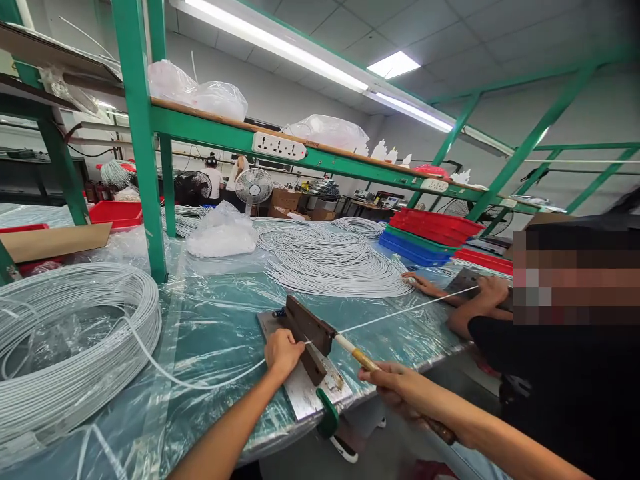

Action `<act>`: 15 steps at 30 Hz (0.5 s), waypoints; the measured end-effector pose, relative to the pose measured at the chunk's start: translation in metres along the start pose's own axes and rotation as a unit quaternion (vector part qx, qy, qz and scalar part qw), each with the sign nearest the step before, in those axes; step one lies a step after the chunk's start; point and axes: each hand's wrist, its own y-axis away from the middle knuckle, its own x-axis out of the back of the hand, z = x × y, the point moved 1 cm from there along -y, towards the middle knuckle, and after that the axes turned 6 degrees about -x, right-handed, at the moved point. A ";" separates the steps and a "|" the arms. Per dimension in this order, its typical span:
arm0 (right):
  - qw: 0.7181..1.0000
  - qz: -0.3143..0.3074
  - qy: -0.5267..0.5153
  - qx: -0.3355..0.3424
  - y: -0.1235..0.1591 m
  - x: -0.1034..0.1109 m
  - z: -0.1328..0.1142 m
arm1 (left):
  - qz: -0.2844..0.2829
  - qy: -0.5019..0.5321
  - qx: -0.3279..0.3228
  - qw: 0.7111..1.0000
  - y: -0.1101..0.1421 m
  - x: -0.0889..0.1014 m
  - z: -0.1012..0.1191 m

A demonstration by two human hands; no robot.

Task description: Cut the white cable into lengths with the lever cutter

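Note:
My left hand (284,352) is closed on a white cable (200,385) beside the blade of a lever cutter (309,325). The cable curves in from a large coil (145,313) on the left. Beyond the cutter, a straight white length runs to the right toward a co-worker's hand (493,290). Gripped in my right hand (400,387) is the cutter's handle (365,360), white near the blade and brownish further along. The raised blade stands at a slant above the metal base plate (307,400). Whether the cable is whole under the blade, I cannot tell.
A green clamp (327,413) sits at the table's front edge. Behind lie many loops of white cable (335,260), a clear plastic bag (223,233) and stacked red, green and blue trays (425,237). A green post (137,147) rises at left. A co-worker in dark clothes sits right.

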 end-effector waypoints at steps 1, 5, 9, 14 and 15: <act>0.999 0.014 0.022 0.021 -0.004 -0.001 0.005 | 0.000 0.000 -0.001 1.000 0.000 0.000 0.000; 0.991 0.039 0.085 0.096 -0.006 -0.008 0.015 | -0.005 0.006 -0.003 1.000 -0.002 -0.001 -0.002; 0.986 0.047 0.104 0.120 0.004 -0.010 0.013 | -0.007 0.013 -0.003 1.000 -0.003 -0.001 -0.002; 0.976 0.046 0.091 0.193 -0.004 -0.007 0.022 | -0.005 0.029 0.003 1.000 -0.002 -0.001 -0.001; 0.972 0.055 0.095 0.207 -0.009 -0.009 0.030 | -0.004 0.035 0.005 0.999 -0.001 -0.002 -0.001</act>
